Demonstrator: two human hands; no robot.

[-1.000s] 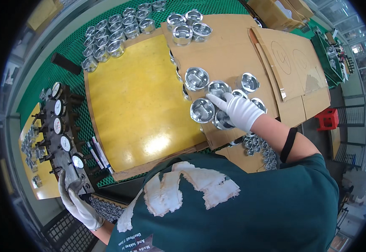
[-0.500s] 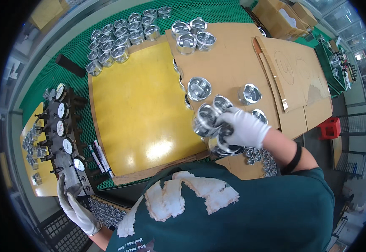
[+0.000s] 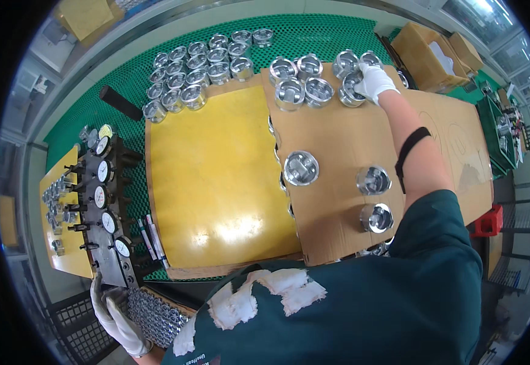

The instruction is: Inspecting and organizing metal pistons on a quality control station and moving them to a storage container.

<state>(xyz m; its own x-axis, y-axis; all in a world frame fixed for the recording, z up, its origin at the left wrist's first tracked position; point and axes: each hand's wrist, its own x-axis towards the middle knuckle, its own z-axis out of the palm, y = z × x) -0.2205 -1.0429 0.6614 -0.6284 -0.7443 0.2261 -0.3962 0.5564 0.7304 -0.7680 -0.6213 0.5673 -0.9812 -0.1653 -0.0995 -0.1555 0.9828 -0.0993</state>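
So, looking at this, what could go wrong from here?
The fingers of the right hand appear to touch closely grouped pistons near the far edge of the cardboard; these might knock together and get scratched. Also, two pistons stand near the right sleeve and could perhaps be bumped.

smooth, glossy with glare on yellow sheet | bright, polished metal on pistons right of yellow sheet; matt brown cardboard beneath | matt white cloth on gloved right hand, above and right of yellow sheet | rough-textured green mesh above yellow sheet; dark cloth on shirt below yellow sheet; frayed, rough patches on it
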